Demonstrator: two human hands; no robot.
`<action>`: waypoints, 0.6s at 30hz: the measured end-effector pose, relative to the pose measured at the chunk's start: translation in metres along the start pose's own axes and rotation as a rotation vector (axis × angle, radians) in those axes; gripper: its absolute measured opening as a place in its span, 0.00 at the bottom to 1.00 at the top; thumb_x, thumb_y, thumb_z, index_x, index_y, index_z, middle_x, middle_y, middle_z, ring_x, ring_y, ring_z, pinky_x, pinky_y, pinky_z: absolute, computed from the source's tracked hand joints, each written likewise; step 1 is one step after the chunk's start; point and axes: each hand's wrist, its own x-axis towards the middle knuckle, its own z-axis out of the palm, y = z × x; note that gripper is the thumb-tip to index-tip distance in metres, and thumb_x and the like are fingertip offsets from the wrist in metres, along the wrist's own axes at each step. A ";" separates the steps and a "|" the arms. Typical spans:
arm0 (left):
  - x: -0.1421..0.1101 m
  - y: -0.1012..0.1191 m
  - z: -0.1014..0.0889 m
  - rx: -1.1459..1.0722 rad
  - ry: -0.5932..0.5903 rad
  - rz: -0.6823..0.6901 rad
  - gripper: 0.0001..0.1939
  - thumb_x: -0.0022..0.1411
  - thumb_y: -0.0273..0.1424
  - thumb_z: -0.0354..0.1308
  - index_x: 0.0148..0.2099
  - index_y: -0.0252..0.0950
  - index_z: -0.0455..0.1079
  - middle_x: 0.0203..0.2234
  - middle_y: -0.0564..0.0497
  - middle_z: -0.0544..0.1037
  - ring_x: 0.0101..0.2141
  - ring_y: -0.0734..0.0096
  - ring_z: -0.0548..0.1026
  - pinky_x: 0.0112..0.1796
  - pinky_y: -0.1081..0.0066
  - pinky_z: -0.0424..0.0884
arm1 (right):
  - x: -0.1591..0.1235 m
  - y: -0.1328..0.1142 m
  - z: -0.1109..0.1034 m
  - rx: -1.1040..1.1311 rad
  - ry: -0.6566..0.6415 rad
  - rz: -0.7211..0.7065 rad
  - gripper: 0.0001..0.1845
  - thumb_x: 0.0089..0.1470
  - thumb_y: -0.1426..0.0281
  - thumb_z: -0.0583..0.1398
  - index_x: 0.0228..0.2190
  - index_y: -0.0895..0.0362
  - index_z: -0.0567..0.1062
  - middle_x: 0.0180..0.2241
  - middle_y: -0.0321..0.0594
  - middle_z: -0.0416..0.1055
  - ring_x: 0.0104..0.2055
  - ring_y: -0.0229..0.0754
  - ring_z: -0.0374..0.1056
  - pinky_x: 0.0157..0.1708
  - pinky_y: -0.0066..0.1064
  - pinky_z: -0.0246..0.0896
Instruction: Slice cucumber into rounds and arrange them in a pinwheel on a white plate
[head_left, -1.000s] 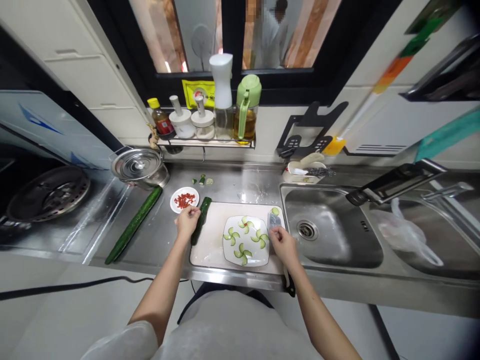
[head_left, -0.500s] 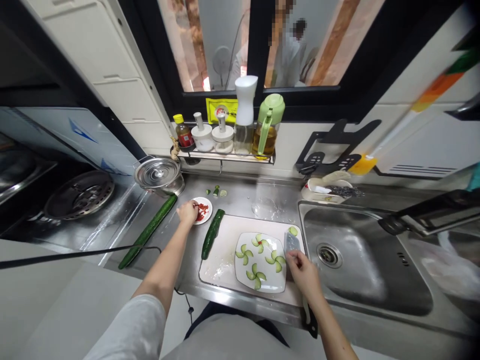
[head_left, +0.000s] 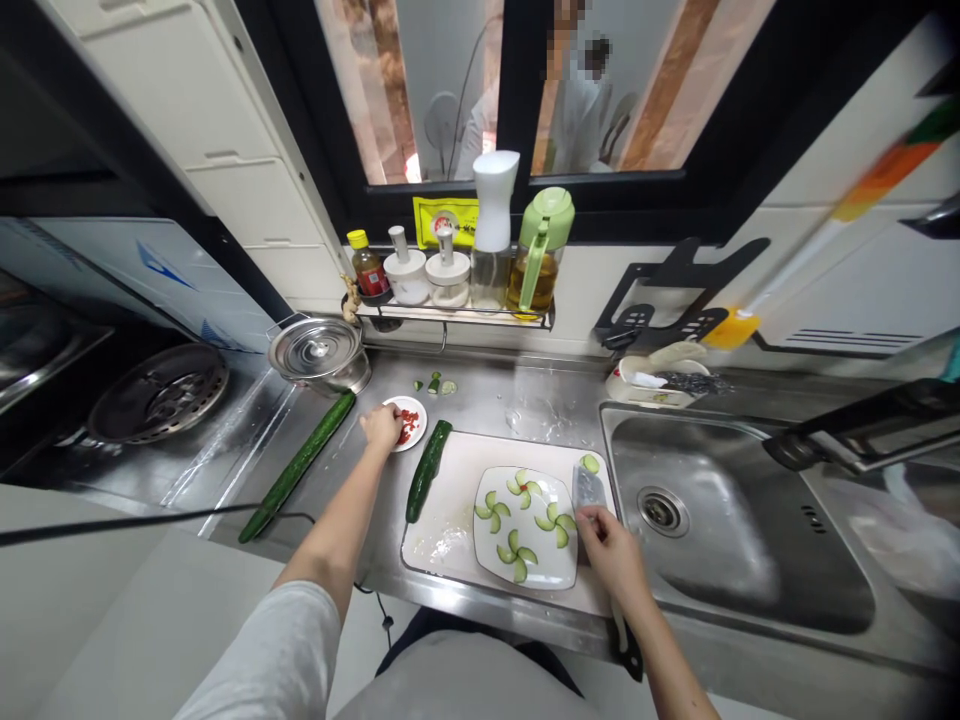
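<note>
My left hand (head_left: 381,426) reaches into a small white dish (head_left: 417,437) of chopped red bits (head_left: 409,420). Its fingers are bunched among the bits; what they pinch is hidden. At the right edge of a white plate (head_left: 487,555), my right hand (head_left: 609,545) has thumb and fingers pressed together; I cannot make out anything in them. Beneath this hand lies a kitchen knife (head_left: 589,487). The plate bears several pinwheels of green cucumber slices (head_left: 517,548); red shows at the middle of the top one. It rests on a pale cutting board (head_left: 442,555).
One cut cucumber (head_left: 428,472) lies across the board's left edge, a longer one (head_left: 300,468) further left. Cucumber ends (head_left: 434,383) lie behind. A lidded steel pot (head_left: 319,352) stands back left, a sink (head_left: 720,540) is at right, and a condiment rack (head_left: 457,313) hangs under the window.
The view has shifted slightly. My left hand has moved a little further over the red bits in the dish. My right hand stays beside the plate.
</note>
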 end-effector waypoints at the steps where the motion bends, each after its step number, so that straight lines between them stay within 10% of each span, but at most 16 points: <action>1: -0.001 -0.001 0.000 -0.017 0.004 -0.008 0.09 0.56 0.30 0.53 0.36 0.41 0.74 0.39 0.45 0.78 0.43 0.55 0.74 0.46 0.57 0.58 | 0.000 0.000 0.000 0.000 0.003 -0.002 0.25 0.49 0.48 0.50 0.27 0.56 0.73 0.15 0.34 0.62 0.19 0.40 0.59 0.22 0.30 0.54; 18: -0.017 -0.001 0.000 -1.028 -0.069 -0.259 0.12 0.54 0.36 0.58 0.38 0.33 0.71 0.28 0.49 0.77 0.27 0.74 0.73 0.28 0.76 0.66 | -0.004 -0.008 0.003 -0.018 -0.011 -0.006 0.23 0.50 0.51 0.51 0.29 0.55 0.74 0.17 0.34 0.65 0.20 0.40 0.62 0.23 0.29 0.54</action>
